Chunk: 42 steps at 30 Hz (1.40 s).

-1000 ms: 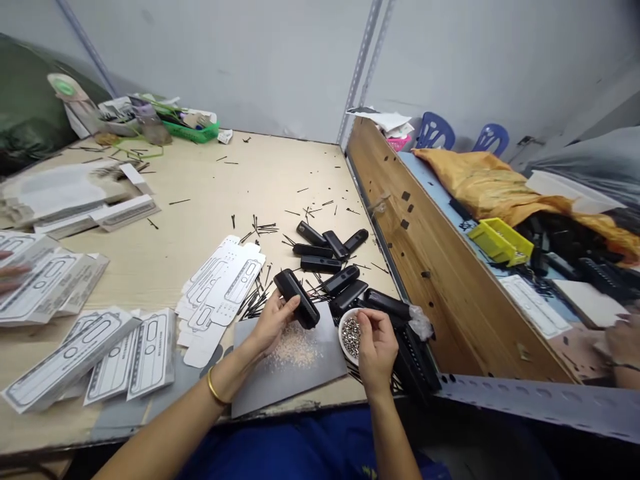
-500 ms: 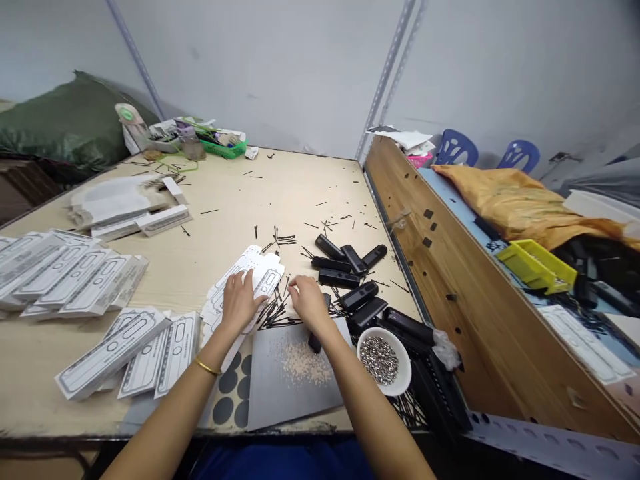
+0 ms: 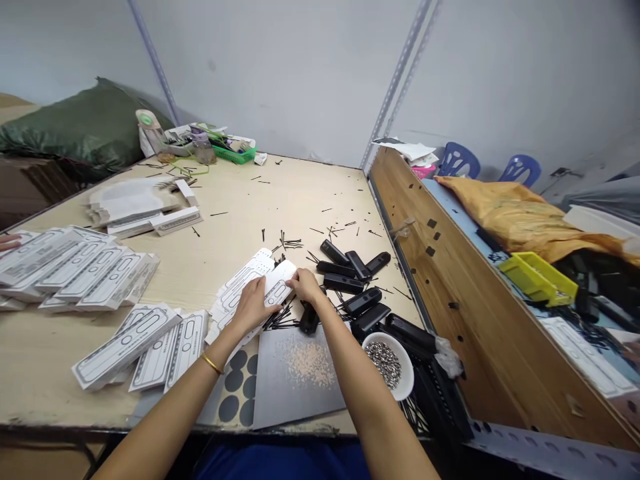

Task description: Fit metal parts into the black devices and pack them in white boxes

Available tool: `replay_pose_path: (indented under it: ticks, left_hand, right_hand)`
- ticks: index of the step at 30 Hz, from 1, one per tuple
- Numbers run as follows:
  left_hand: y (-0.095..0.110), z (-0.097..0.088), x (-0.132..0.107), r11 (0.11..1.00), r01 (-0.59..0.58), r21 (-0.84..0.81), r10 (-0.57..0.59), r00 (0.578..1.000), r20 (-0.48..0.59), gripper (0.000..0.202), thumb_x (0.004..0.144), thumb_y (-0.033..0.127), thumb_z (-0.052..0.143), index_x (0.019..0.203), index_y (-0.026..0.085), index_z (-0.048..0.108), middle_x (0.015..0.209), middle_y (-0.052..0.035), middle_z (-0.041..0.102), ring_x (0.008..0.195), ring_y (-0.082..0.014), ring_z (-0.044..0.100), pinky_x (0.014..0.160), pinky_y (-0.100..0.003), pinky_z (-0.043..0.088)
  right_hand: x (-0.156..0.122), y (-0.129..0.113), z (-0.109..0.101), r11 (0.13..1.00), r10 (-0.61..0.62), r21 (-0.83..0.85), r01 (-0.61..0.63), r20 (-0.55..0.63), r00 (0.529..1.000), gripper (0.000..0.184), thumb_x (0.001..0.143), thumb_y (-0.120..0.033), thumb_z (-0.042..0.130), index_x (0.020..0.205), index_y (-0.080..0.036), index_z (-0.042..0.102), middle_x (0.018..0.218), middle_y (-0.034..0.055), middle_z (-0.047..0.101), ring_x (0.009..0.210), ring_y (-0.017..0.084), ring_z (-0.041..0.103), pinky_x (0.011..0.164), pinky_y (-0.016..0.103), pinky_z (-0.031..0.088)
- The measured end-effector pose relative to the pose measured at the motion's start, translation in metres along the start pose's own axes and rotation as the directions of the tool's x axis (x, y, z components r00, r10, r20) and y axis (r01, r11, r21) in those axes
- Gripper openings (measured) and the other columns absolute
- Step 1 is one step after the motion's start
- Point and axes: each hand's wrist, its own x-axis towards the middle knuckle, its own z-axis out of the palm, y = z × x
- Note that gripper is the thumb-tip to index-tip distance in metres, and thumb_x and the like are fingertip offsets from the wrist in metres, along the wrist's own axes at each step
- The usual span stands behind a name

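Note:
My left hand [image 3: 253, 307] lies over a pile of flat white printed cartons [image 3: 240, 280]. Its thumb and fingers hold the sides of the top carton [image 3: 283, 272]. My right hand [image 3: 304, 285] pinches the far right edge of that same carton. Below my right wrist a black handheld device [image 3: 309, 319] stands partly hidden, and I cannot tell whether the hand touches it. Thin black sticks [image 3: 280, 317] are scattered between the cartons and a grey sheet [image 3: 280, 400] strewn with tan crumbs [image 3: 311, 364].
Several black devices [image 3: 344, 283] and a white bowl [image 3: 412, 380] of small metal parts lie to the right, beside a wooden partition [image 3: 450, 287]. Folded boxes [image 3: 125, 347] cover the left, where another person's hand [image 3: 9, 242] touches some. A green basket [image 3: 240, 157] stands at the back.
My right hand has moved up and left onto the top carton and now pinches its edge. The top carton has shifted right. Another person's hand has appeared at the left edge.

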Motion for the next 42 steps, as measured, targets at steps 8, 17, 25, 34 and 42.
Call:
replay_pose_path:
  ticks: [8,17,25,34,42]
  left_hand:
    - [0.04,-0.077,-0.024,0.567,0.388,-0.727,0.347,0.688,0.638,0.057,0.078,0.046,0.065,0.124,0.015,0.056,0.116,-0.0128,0.063,0.104,-0.027,0.06,0.089,-0.039,0.047]
    - [0.082,-0.013,-0.085,-0.069,0.78,-0.622,0.483,0.572,0.664,0.063,0.067,0.042,0.071,0.119,0.009,0.063,0.109,-0.0138,0.065,0.102,-0.0272,0.061,0.102,-0.047,0.039]
    - [0.09,-0.017,-0.085,0.152,0.742,-0.653,0.331,0.584,0.741,0.066,0.058,0.054,0.079,0.103,0.008,0.067,0.098,-0.0119,0.064,0.078,-0.0188,0.062,0.076,-0.031,0.051]
    - [0.089,-0.013,-0.076,0.285,0.588,-0.757,0.315,0.689,0.653,0.057,0.073,0.045,0.073,0.119,0.013,0.059,0.115,-0.0131,0.06,0.089,-0.0169,0.057,0.082,-0.031,0.048]
    - [0.079,-0.008,-0.069,0.298,0.627,-0.72,0.341,0.634,0.694,0.061,0.075,0.051,0.069,0.118,0.01,0.057,0.109,-0.0163,0.062,0.091,-0.0226,0.061,0.087,-0.039,0.047]
  right_hand:
    - [-0.058,0.0,-0.042,0.838,-0.334,0.411,0.359,-0.134,0.933,0.025,0.083,-0.041,0.053,0.079,-0.018,0.044,0.08,-0.0006,0.053,0.069,0.008,0.052,0.067,0.02,0.044]
    - [-0.119,0.003,-0.074,0.85,-0.491,0.044,0.525,-0.299,0.819,0.019,0.085,-0.034,0.055,0.078,-0.016,0.055,0.101,0.0069,0.051,0.1,0.016,0.046,0.092,0.032,0.038]
    - [-0.137,0.019,-0.084,0.8,-0.579,-0.098,0.592,-0.384,0.719,0.026,0.084,-0.039,0.059,0.072,-0.016,0.054,0.087,0.005,0.05,0.086,0.014,0.046,0.08,0.03,0.038]
    - [-0.14,0.012,-0.08,0.874,-0.468,-0.005,0.486,-0.282,0.838,0.026,0.081,-0.042,0.063,0.088,-0.017,0.059,0.09,0.0041,0.059,0.087,0.013,0.051,0.081,0.027,0.04]
    - [-0.136,0.018,-0.09,0.914,-0.405,-0.028,0.406,-0.145,0.903,0.039,0.074,-0.053,0.067,0.065,-0.017,0.055,0.074,0.0015,0.059,0.08,0.013,0.047,0.076,0.026,0.033]
